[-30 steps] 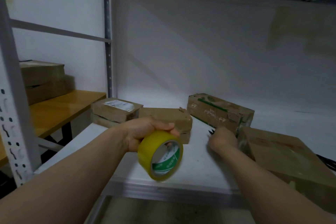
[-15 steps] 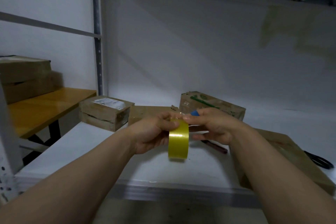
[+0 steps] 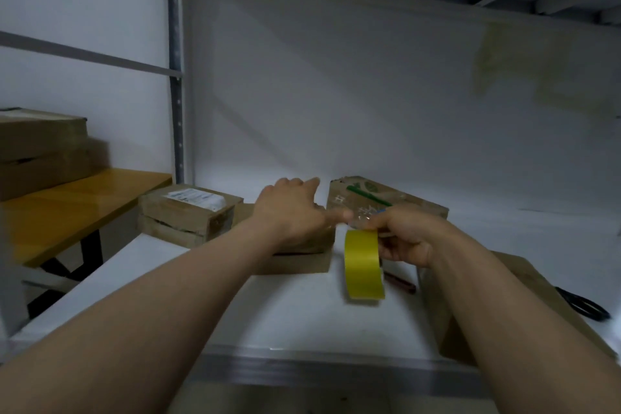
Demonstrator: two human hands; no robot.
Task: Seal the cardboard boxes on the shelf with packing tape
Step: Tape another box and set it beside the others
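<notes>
2 hands meet over the white shelf [image 3: 289, 309]. Curled fingers [image 3: 389, 245] of the right hand [image 3: 408, 235] grip the top of the yellow tape roll [image 3: 364, 262], held on edge. The left hand [image 3: 289, 212] reaches out with straight fingers [image 3: 295, 183], its thumb touching a clear strip [image 3: 357, 217] off the roll. From the roll, a flat box [image 3: 302, 260] lies at 9 o'clock, a green-striped box [image 3: 386, 198] at 12 and a big box [image 3: 524, 292] at 3.

A yellow-topped table [image 3: 84, 208] stands at nine o'clock, with two stacked brown boxes [image 3: 40, 151] on it. A dark reddish stick [image 3: 401, 283] lies at five o'clock, a black looped object [image 3: 584, 307] at four.
</notes>
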